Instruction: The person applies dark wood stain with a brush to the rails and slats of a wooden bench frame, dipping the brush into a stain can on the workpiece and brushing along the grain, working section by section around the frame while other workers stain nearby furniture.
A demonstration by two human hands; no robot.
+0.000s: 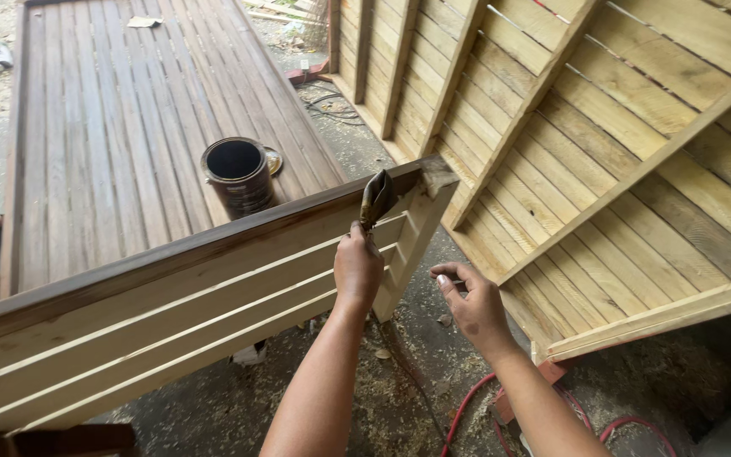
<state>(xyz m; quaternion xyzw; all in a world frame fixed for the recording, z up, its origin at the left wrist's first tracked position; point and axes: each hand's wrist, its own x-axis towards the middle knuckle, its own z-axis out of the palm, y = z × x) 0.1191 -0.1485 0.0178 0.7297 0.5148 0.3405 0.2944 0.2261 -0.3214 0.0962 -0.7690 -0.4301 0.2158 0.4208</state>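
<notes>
**Dark stain goes onto the rim of a slatted wooden panel**

A person's left hand (357, 267) is closed tight around the handle of a stain-darkened flat paintbrush (376, 200), its bristles pressed against the top rail of a pale, slatted wooden panel (171, 317) standing on edge. The right hand (475, 309) hovers just beside the panel's end, fingers loosely spread and holding nothing. The rail already carries a dark brown coat along most of its visible length, and the brush sits near the corner, so the staining of this edge looks close to its end; the bare slats below appear untouched. A further stroke would seem to call for a fresh load of stain. Behind the panel, a round, dark-smeared metal can (238, 175) stands open on a brown-stained slatted wooden deck panel (103, 127), its lid (273, 161) lying just beside it; the inside looks dark, the level cannot be told. Red hose (467, 406) trails over sawdust on the floor.
</notes>
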